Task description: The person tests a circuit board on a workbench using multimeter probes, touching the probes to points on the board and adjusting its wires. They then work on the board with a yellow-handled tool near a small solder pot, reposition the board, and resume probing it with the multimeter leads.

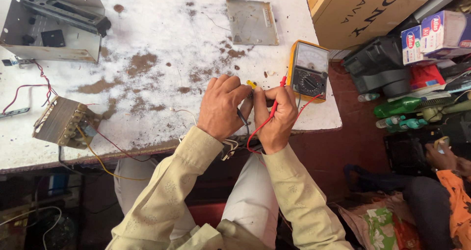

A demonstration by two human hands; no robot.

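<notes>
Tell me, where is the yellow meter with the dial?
In the head view, the yellow-cased dial meter lies on the worn white table, near its right edge, just beyond the right hand.

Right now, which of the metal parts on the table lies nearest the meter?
The flat grey metal plate at the table's far edge, just left of the yellow meter. The open metal chassis and the transformer sit far left.

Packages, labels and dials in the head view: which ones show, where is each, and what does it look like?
Cardboard box: top right beyond the table edge, large, brown, dark lettering.
Small cartons: far right, stacked, white with red and blue.
Multimeter: on the table right of the hands, yellow case, pale needle dial.
Green bottle: right, lying down.
</notes>
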